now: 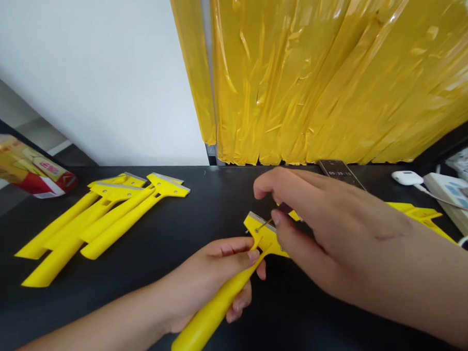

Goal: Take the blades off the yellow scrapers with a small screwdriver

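Note:
My left hand (217, 275) is wrapped round the handle of a yellow scraper (208, 316), near its neck. The scraper is tilted, with its wide head pointing up and away from me. Along the head's far edge runs a grey metal strip, and a small screw shows on the left side. My right hand (313, 230) pinches a thin metal hex key (264, 225), whose tip touches that screw. My fingers hide the key's other end and part of the scraper's head.
Several yellow scrapers (112, 211) lie in a pile on the black table (135, 305) at left, beside a red and gold packet (32, 169). More yellow scraper parts (414, 212) lie behind my right wrist. A phone (340, 171), white earbuds case (407, 177) and power strip (450, 198) are at back right.

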The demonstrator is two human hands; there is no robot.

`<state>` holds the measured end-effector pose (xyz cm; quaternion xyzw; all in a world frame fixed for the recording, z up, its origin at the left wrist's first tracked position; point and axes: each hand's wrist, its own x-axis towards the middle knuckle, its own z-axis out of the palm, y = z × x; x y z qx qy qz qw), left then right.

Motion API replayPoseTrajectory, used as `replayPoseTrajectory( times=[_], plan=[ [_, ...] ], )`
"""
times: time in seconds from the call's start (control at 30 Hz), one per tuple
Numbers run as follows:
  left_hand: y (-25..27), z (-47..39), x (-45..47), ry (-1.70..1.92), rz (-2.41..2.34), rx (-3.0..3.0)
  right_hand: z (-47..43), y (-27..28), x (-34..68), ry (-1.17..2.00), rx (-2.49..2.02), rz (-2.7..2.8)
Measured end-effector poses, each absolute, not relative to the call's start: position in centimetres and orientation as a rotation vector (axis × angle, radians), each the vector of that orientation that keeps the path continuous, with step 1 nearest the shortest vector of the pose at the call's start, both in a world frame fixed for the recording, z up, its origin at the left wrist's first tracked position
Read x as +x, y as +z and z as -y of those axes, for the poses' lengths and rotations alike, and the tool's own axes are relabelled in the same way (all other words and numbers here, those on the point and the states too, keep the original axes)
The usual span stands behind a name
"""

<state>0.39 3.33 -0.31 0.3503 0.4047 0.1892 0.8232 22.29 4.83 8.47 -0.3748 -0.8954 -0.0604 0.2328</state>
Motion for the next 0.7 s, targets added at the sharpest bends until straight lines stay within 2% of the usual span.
replayPoseTrajectory(
  times=[0.13, 0.47, 0.7],
  plan=[
    [-0.41, -3.3, 0.37, 0.406, -0.863, 0.742, -4.66, 8.6, 22.39, -0.243, -1.11, 2.493],
    [-0.45, -3.5, 0.3, 0.419, -0.857, 0.729, -4.84, 8.62, 22.51, -0.099, -1.066, 2.532],
    [-0.13, -3.47, 0.32, 0.431, -0.87, 0.746, -5.19, 8.15, 22.21, -0.179, -1.016, 2.472]
  ],
)
